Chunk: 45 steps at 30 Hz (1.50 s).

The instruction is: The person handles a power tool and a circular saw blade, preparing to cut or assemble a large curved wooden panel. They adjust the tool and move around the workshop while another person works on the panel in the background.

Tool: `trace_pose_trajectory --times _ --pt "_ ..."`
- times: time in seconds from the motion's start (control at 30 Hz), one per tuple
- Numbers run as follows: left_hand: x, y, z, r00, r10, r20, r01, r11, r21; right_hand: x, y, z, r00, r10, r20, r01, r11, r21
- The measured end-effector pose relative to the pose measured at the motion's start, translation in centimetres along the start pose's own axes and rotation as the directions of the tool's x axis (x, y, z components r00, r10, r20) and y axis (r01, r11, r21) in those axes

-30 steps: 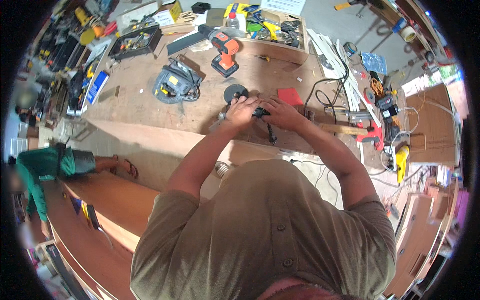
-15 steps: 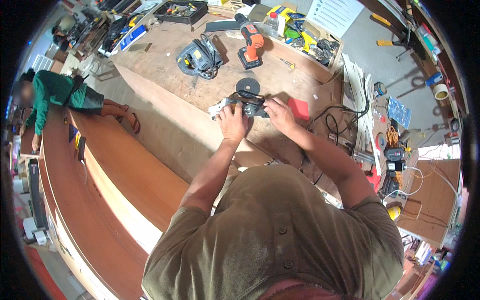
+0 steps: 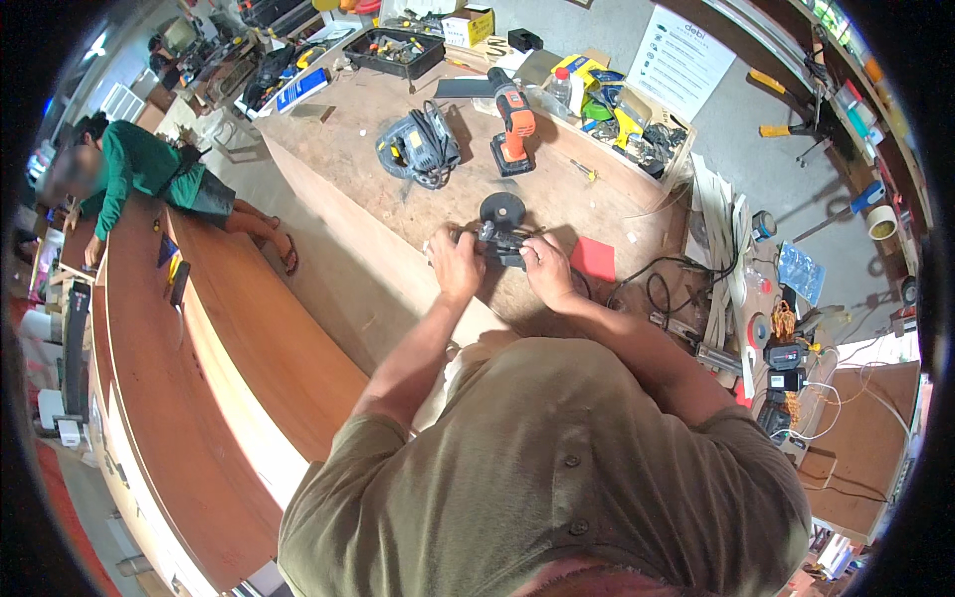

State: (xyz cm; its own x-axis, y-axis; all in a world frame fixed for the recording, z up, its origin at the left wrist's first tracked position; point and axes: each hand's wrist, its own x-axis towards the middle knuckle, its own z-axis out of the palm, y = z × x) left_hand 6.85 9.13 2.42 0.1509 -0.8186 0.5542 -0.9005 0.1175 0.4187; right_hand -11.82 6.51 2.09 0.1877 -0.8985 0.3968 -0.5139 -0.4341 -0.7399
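Note:
Both my hands hold a dark, compact power tool that looks like an angle grinder point(image 3: 503, 247), low over the near edge of the wooden workbench point(image 3: 348, 164). My left hand point(image 3: 457, 263) is closed round its left end. Gripping the right end is my right hand point(image 3: 548, 271), thumb on top. My fingers hide much of the tool. Just beyond it a round black disc point(image 3: 502, 210) with a centre hole lies on the bench. A red square sheet point(image 3: 594, 259) lies beside my right hand.
Farther back on the bench are a grey jigsaw point(image 3: 418, 147), an orange cordless drill point(image 3: 515, 127) and a black tool tray point(image 3: 396, 52). Black cable point(image 3: 662, 284) loops at right. At left, a person in green point(image 3: 144, 164) leans over long curved wooden panels point(image 3: 259, 298).
The camera view has shifted, so the bench sits lower in the picture. My hands have turned the tool and brought it closer to the disc; its silvery left end no longer shows.

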Motion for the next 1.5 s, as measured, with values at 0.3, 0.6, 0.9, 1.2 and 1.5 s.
trace_pose_trajectory --times 0.3,0.6,0.9,1.2,1.5 --pt "-0.5 1.3 0.9 0.801 -0.478 0.362 0.538 0.305 -0.786 0.1 0.3 0.7 0.998 -0.062 0.029 0.062 0.998 -0.024" --pt "1.9 -0.7 1.1 0.653 0.113 0.749 0.710 -0.435 -0.554 0.8 0.3 0.5 0.996 0.050 0.076 -0.045 0.996 -0.071" --pt "2.6 -2.1 2.2 0.683 0.249 0.687 0.607 -0.716 -0.344 1.8 0.3 -0.4 0.977 0.166 0.133 -0.159 0.985 -0.064" --pt "3.7 -2.8 3.9 0.538 0.064 0.840 0.704 -0.583 -0.406 1.9 0.2 -1.0 0.973 0.190 0.134 -0.183 0.981 -0.061" --pt "3.6 -1.3 2.7 0.865 -0.310 0.393 0.488 0.699 -0.522 2.2 0.1 -0.3 0.958 0.236 0.165 -0.226 0.971 -0.076"
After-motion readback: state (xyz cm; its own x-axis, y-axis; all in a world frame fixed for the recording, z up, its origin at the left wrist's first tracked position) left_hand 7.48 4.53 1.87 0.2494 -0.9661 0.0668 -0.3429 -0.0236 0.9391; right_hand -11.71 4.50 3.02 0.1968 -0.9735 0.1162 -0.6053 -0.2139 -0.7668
